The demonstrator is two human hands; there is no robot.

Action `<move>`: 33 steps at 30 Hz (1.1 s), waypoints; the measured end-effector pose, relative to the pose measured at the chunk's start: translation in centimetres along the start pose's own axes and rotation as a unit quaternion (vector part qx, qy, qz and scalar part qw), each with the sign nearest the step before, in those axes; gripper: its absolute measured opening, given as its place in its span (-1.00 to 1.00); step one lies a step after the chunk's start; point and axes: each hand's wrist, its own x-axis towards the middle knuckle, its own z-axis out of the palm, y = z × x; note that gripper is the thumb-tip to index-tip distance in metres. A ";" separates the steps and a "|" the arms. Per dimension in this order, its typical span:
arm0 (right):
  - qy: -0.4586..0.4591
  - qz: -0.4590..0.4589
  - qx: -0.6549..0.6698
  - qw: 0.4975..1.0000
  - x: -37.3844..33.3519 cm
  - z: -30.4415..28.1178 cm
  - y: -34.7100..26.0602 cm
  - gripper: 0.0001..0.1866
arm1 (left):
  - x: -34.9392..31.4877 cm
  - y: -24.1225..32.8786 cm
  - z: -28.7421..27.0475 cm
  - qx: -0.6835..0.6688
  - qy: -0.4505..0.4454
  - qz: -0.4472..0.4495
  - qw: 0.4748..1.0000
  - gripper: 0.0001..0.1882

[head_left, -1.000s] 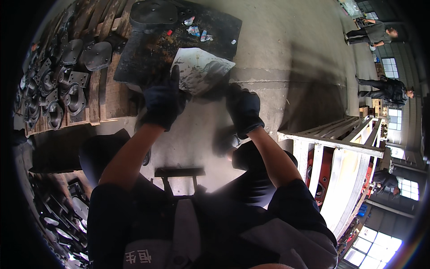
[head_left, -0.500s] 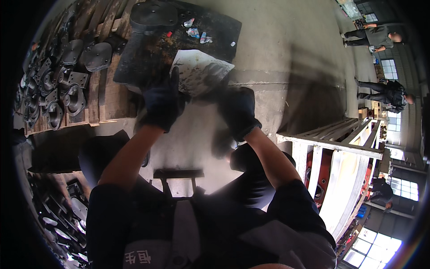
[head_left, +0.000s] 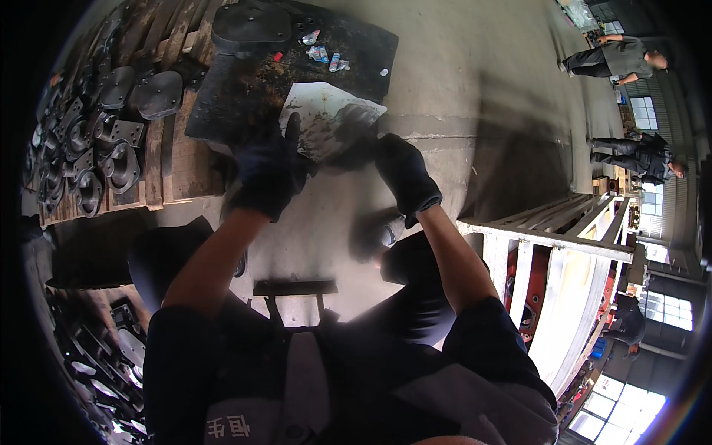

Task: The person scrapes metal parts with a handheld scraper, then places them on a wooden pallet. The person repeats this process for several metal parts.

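Observation:
My left hand (head_left: 268, 167), in a dark glove, is at the near edge of a dark worktable (head_left: 237, 89). One finger points up along the left side of a whitish sheet (head_left: 319, 107) with dark smudges; the other fingers blend into shadow. A dark, unclear patch covers the sheet's lower right part. Close by that patch, my gloved right hand (head_left: 408, 174) is closed like a fist. Whatever it may hold is hidden. Small crumpled wrappers (head_left: 319, 53) and a small red piece (head_left: 278, 56) lie on the tabletop beyond the sheet.
A dark flat metal part (head_left: 252, 26) rests on the table's far end. Left of it, several metal castings (head_left: 119, 163) lie on a wooden pallet (head_left: 174, 163). A pale slatted crate (head_left: 549, 237) stands right. A small stool (head_left: 295, 288) is between my legs. People (head_left: 627, 58) stand far right.
My right hand has shifted slightly right and up, and shows sharper now. My left hand stays almost in place. The sheet has hardly moved.

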 end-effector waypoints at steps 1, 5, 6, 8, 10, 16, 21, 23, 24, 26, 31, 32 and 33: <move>-0.070 0.138 0.140 0.978 -0.1 0.0 0.7 -0.85 | 0.0 0.0 0.1 -0.002 0.002 0.003 1.000 -0.10; -0.137 0.317 0.435 0.832 -1.2 -0.3 -0.2 -0.83 | -0.2 0.2 0.2 0.015 -0.028 -0.002 1.000 -0.11; -0.139 0.315 0.437 0.831 -1.4 -0.5 -0.3 -0.83 | -0.1 0.4 0.0 0.024 -0.043 -0.006 0.999 -0.11; -0.143 0.309 0.441 0.831 -1.5 -1.0 -0.6 -0.84 | -0.2 0.5 0.2 0.039 -0.045 -0.014 0.998 -0.13; -0.143 0.324 0.390 0.850 -1.2 -1.2 -0.7 -0.83 | 0.0 0.6 0.2 0.052 -0.048 -0.019 0.997 -0.15; 0.055 0.051 -0.064 0.995 -1.4 0.6 1.0 -0.82 | 0.2 0.7 0.3 0.050 -0.064 -0.022 0.996 -0.17; 0.050 -0.004 -0.182 0.982 -1.9 1.5 0.2 -0.90 | 0.2 0.6 0.1 0.063 -0.094 -0.026 0.993 -0.16; 0.049 -0.034 -0.161 0.985 -2.3 2.5 0.3 -0.93 | 0.2 0.3 0.2 0.065 -0.079 -0.015 0.995 -0.16; 0.054 -0.044 -0.167 0.983 -2.3 2.5 0.4 -0.95 | 0.1 0.2 0.2 0.065 -0.072 -0.010 0.995 -0.15; 0.061 -0.063 -0.179 0.980 -2.3 2.1 0.1 -0.95 | 0.2 0.5 0.0 0.083 -0.092 -0.022 0.992 -0.16; 0.121 -0.082 -0.101 0.984 -1.6 0.8 -0.7 -0.90 | -0.1 0.2 0.7 0.109 -0.061 -0.005 0.992 -0.16; 0.123 -0.082 -0.027 0.989 -1.5 0.9 -1.0 -0.88 | -0.2 0.1 0.8 0.121 -0.062 -0.002 0.991 -0.16; 0.129 -0.090 -0.072 0.985 -1.7 0.8 -1.5 -0.86 | -0.2 0.1 0.9 0.133 -0.063 0.000 0.989 -0.15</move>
